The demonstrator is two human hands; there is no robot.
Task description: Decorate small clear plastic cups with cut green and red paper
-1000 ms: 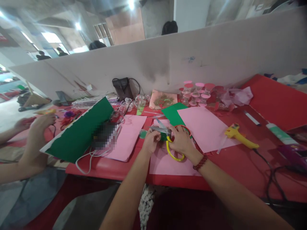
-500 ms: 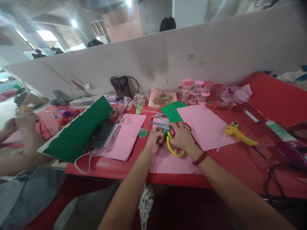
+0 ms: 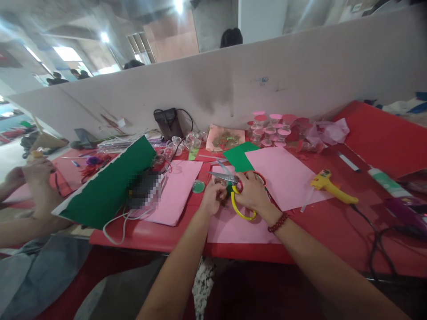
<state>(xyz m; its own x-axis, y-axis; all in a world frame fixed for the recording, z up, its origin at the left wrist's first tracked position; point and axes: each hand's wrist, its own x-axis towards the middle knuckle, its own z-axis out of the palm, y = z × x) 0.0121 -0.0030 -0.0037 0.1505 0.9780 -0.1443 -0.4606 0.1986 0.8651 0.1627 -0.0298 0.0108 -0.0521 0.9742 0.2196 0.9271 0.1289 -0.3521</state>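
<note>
My right hand (image 3: 252,193) grips yellow-handled scissors (image 3: 230,183), blades pointing left and apart. My left hand (image 3: 212,197) is closed in a pinch on a small green paper piece (image 3: 228,188) right at the blades. Both hands hover over a pink paper sheet (image 3: 233,224) on the red table (image 3: 320,231). A beaded bracelet sits on my right wrist.
A larger pink sheet (image 3: 283,175) and a green sheet (image 3: 238,156) lie just beyond. A yellow glue gun (image 3: 328,186) with cord lies right. Pink-lidded jars (image 3: 271,129) and a black bag (image 3: 168,123) stand by the partition. Another person's hands (image 3: 35,178) work at far left beside a green card (image 3: 110,186).
My hands stay in place with the scissors and green piece; the scissor blades shifted slightly. The person at left lowered and drew their hands closer together.
</note>
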